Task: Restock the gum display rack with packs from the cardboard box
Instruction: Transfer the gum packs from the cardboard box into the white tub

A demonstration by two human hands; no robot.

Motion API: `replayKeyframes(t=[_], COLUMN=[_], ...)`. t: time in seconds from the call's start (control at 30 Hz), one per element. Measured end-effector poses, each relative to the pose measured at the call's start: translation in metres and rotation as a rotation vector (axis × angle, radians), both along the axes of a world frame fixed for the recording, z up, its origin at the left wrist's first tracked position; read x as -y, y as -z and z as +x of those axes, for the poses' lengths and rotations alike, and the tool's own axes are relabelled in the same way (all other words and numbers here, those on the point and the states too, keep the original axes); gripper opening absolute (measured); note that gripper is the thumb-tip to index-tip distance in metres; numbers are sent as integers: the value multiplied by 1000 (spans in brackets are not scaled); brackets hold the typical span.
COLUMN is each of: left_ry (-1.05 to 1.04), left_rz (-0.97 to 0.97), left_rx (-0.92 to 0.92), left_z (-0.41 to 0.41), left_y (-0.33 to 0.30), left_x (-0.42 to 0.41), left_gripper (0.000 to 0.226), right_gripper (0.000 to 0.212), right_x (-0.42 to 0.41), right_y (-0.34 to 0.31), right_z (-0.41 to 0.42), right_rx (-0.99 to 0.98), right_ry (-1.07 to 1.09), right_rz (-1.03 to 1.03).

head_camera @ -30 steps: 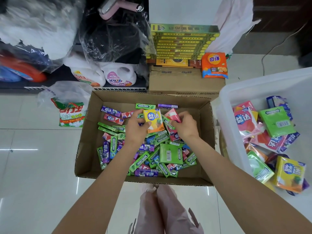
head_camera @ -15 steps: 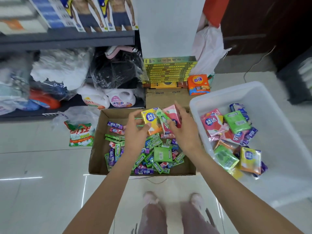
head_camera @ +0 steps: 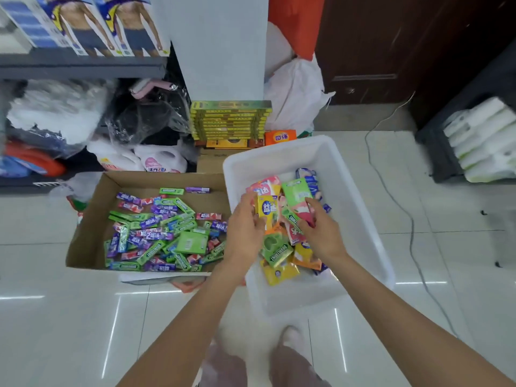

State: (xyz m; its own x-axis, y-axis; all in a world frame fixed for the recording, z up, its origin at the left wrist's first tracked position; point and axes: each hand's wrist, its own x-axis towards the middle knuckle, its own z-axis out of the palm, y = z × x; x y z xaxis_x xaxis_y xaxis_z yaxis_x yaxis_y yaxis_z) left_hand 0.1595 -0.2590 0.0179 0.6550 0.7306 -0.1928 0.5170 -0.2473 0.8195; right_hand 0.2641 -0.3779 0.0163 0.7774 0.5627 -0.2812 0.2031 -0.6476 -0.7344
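Gum packs, mixed lot, on a glossy white tiled floor (head_camera: 55,317). Open brown cardboard box (head_camera: 86,233), shallow, flaps up, holds a loose heap of slim stick packs (head_camera: 156,233) in green, purple and pink, with one wider flat green carton (head_camera: 192,243) lying on top near the right side. White rectangular plastic tub (head_camera: 360,208), just beside the box on its right, holds larger pouches and cartons in yellow, green, orange, pink and blue. Left hand (head_camera: 245,233), over the tub's left part: grip grasping a yellow pouch with a blue label (head_camera: 268,209), held upright between thumb and fingers. Right hand (head_camera: 324,233), over the tub's middle: grip grasping a small bundle, namely a pink carton (head_camera: 303,212) and a slim green stick pack (head_camera: 291,219). Both hands are near each other, above the tub's contents. Behind: a stack of flat yellow-green boxes (head_camera: 230,118), an orange packet (head_camera: 280,136), white detergent jugs (head_camera: 162,162), and bagged goods under a grey shelf (head_camera: 83,68). No display rack can be made out.
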Motion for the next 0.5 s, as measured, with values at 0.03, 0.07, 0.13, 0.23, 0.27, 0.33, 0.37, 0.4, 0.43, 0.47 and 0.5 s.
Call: replayKeyframes(t=[0.03,0.07,0.13,0.23,0.27,0.33,0.37,0.4,0.43,0.47,0.5], left_ry=[32,61,95,100,103,114,121,130,138,138,133], left_rz=[26,45,53,78,94,142,183,238,292,330,345], left_rx=[-31,-70,-161,-260,-276,-309,-332,-354,-363,-346,-310], left_z=[6,11,19,24,25,25,24,24,24,23,20], left_y=[6,11,19,25,26,26,25,23,20,17,14], left_x=[10,19,33,46,48,48,47,46,44,42,40], left_gripper=[49,49,50,57,61,63,60,56,51,46,42], right_gripper=[50,48,48,55,56,54,53,50,47,44,41], right_x=[9,17,27,34,34,33,31,29,26,23,20], right_y=[3,5,13,25,28,31,32,31,28,24,20], right_z=[6,10,16,24,26,29,29,29,29,27,25], right_rx=[-4,1,18,-21,-22,15,47,83,112,125,125], right_ry=[-9,-17,-36,-74,-89,-139,-164,-181,-186,-186,-184], right_rz=[-7,-4,-17,-95,-126,-190,-216,-227,-216,-189,-152])
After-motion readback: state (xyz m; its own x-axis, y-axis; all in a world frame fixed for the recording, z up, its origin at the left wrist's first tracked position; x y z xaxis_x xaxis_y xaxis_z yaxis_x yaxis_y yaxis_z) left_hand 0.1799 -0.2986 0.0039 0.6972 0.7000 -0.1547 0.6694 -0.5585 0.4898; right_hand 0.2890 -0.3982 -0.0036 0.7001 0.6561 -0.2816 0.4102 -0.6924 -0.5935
